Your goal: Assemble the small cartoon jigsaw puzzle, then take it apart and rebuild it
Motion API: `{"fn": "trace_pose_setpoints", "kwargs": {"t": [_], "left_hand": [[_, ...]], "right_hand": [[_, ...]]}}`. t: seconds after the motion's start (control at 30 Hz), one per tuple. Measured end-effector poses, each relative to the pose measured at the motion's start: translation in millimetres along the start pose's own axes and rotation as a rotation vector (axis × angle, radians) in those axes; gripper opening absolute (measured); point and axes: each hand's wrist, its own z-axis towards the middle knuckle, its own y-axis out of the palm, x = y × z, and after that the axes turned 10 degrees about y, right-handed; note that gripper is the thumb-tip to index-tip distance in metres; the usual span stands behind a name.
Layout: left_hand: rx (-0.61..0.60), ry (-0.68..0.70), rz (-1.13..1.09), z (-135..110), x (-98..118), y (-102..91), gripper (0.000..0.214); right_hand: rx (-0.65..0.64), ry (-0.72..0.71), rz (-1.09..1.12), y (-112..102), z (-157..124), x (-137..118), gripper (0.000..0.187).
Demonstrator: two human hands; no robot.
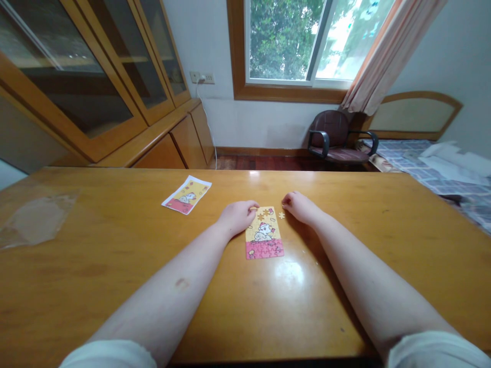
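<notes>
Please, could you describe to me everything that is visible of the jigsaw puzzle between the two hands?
The jigsaw puzzle is a thin, upright rectangle of interlocking pieces, apparently cardboard, lying flat on the shiny wooden table. Its upper part is yellow, its lower band pink, with a white cartoon figure in a red hat around the middle. It is nearly complete: gaps show near the top. The left hand overlaps its upper left edge, seemingly touching it. One loose piece lies beside its upper right side.

Puzzle [264, 246] on table [230, 317], between left hand [238, 214] and right hand [299, 207]
Loose piece [281, 215] just right; sheet [186, 195] left, plastic wrapper [34, 217] farther left.
</notes>
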Motion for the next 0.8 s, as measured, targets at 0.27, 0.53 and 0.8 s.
{"fn": "trace_pose_setpoints", "kwargs": {"t": [0.27,0.53,0.8], "left_hand": [[-0.033,0.005,0.024,-0.7,0.3,0.5,0.031],[-0.095,0.061,0.064,-1.8,1.4,0.0,0.032],[-0.115,0.070,0.064,-1.1,2.0,-1.5,0.032]], "right_hand": [[0.001,-0.019,0.241,-7.8,-10.6,-15.3,0.003],[-0.096,-0.097,0.343,5.1,-17.7,-29.7,0.011],[0.000,-0.383,0.187,-5.3,-18.2,-17.0,0.014]]}}
